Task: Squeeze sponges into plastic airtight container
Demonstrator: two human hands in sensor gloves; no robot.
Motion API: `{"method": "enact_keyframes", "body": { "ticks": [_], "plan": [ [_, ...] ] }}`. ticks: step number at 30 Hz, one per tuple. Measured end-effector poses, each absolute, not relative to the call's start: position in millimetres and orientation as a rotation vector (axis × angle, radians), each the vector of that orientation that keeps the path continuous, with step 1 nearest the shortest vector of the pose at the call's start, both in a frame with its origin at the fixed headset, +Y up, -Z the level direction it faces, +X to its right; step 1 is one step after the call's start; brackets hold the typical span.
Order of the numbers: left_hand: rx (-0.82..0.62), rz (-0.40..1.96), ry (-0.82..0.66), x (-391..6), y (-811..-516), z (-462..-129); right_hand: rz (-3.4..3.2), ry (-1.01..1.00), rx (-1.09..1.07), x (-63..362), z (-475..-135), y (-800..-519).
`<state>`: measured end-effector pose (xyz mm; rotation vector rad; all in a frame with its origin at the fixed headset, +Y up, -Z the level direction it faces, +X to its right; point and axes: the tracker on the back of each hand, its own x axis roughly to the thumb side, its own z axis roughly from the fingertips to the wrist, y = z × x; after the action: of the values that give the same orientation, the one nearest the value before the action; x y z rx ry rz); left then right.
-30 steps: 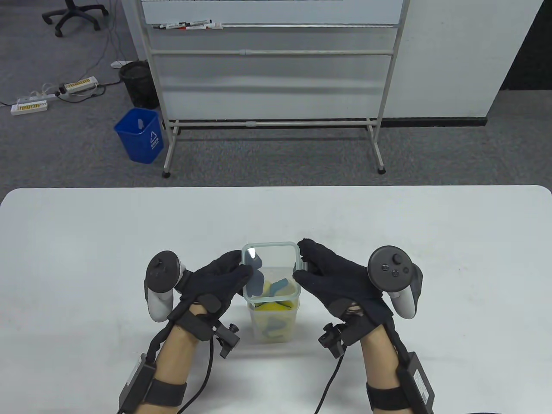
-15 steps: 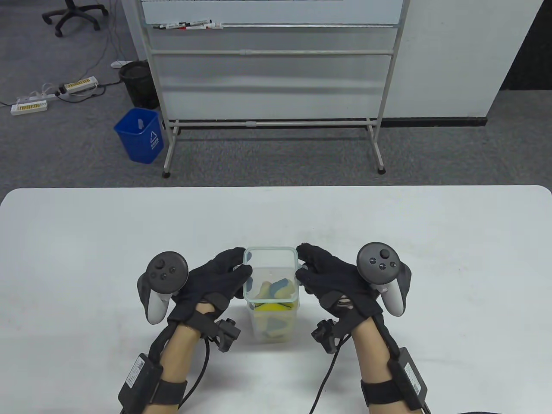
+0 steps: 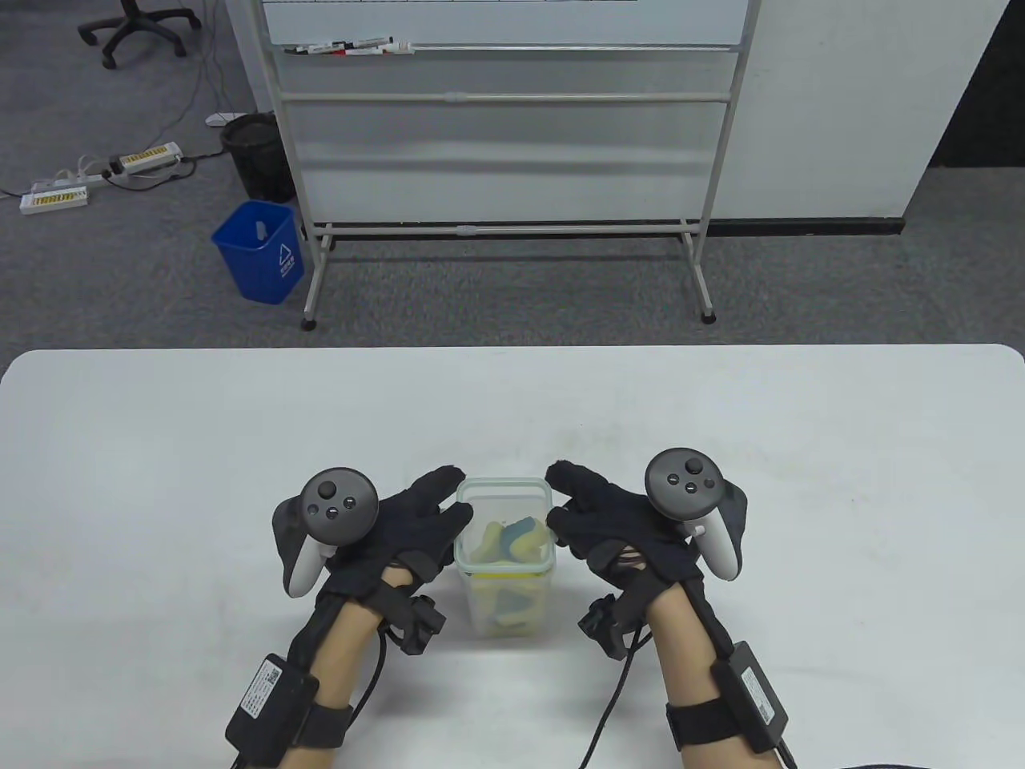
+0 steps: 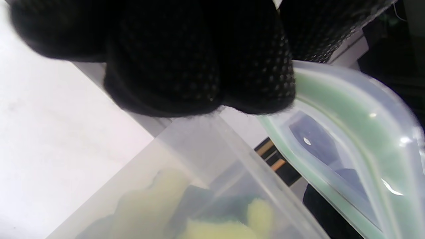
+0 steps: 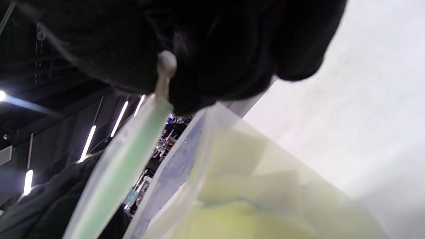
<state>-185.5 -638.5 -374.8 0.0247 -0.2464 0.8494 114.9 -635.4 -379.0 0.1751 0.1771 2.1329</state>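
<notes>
Now both hands, left [image 3: 416, 525] and right [image 3: 600, 521], grip the lid [image 3: 504, 525] at nine and three o'clock on the sponge-filled container [image 3: 504, 597].

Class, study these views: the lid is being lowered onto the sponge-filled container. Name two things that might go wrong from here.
1. The lid looks tilted above the container in the wrist views, so it may seat crooked and not seal.
2. The sponges sit high near the rim and might get pinched under the lid.
Both the left hand and right hand grip only the lid's edges, so the tall container could tip.
</notes>
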Motion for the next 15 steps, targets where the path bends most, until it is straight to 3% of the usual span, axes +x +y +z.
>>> {"method": "enact_keyframes", "body": {
  "ticks": [15],
  "plan": [
    [-0.02, 0.796, -0.226, -183.1, -641.5, -374.9, 2.229, 0.235, 0.158, 110.7, -380.3, -639.1]
  ]
}}
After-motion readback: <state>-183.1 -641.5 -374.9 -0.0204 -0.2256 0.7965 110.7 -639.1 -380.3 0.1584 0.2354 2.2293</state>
